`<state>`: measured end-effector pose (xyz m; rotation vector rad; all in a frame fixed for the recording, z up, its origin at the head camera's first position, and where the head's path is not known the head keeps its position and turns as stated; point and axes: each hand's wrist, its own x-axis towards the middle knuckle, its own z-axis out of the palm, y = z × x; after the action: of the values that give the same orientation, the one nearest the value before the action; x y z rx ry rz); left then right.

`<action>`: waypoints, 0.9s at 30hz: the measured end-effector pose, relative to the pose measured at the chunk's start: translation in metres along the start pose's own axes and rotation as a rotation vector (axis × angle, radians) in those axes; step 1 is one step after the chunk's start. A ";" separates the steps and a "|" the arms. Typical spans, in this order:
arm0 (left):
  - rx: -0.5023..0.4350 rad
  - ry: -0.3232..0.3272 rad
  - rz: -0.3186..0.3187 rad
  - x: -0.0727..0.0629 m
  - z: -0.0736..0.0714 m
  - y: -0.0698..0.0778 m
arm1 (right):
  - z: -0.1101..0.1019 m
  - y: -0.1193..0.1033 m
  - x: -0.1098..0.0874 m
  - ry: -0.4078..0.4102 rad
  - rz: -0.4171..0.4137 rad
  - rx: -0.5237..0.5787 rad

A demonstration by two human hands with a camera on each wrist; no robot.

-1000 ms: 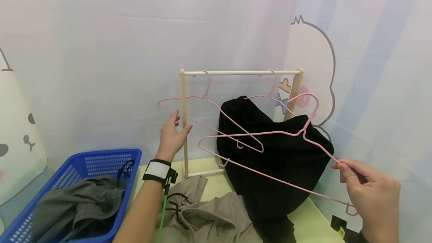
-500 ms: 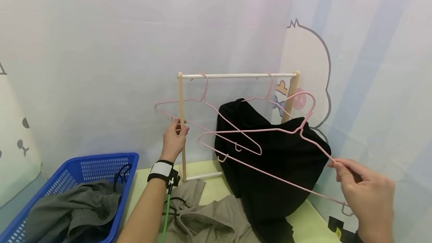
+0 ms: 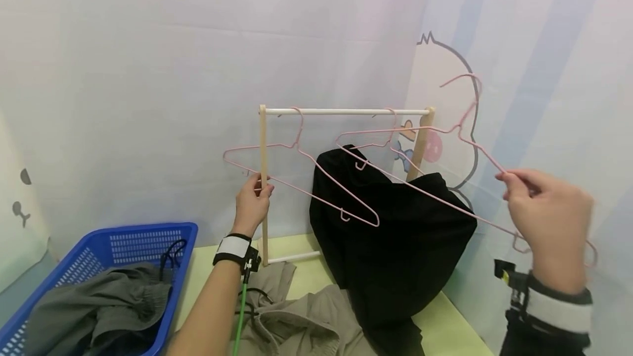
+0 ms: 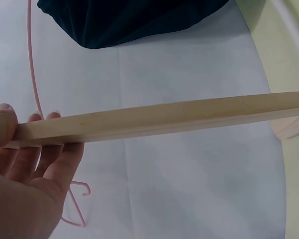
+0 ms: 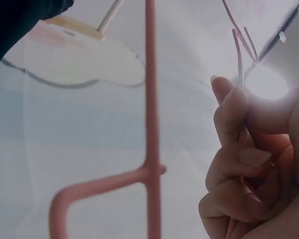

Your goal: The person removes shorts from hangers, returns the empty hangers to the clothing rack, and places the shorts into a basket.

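My left hand [image 3: 252, 205] grips the left wooden post [image 3: 264, 142] of a small clothes rack, thumb on one face and fingers on the other, as the left wrist view of the post [image 4: 164, 116] shows. At the right, my right hand [image 3: 551, 207] pinches one end of a pink hanger [image 3: 464, 120]. That hanger is bare and held up in the air, its hook above the level of the rack's rail [image 3: 341, 111]. A second bare pink hanger [image 3: 299, 133] hangs at the rail's left. Black clothing [image 3: 390, 235] hangs from another hanger at the right.
Grey-beige clothing [image 3: 306, 323] with dark cords lies on the pale yellow tabletop [image 3: 460, 317]. A blue basket [image 3: 185, 268] with dark grey clothing [image 3: 109, 301] stands at the left. Printed curtain walls [image 3: 148, 98] close off the back and right.
My left hand came from beside the post to holding it. My right hand has lifted its hanger upward and a little to the right. The head view has shifted slightly.
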<state>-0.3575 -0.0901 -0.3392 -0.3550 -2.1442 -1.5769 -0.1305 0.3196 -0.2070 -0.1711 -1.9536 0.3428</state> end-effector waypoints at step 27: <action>-0.010 0.004 -0.025 0.001 0.000 -0.001 | 0.173 -0.064 0.010 -0.296 -0.178 0.261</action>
<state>-0.3590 -0.0904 -0.3399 -0.3288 -2.1465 -1.6015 -0.2905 0.2337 -0.2415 0.2340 -2.1723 0.5241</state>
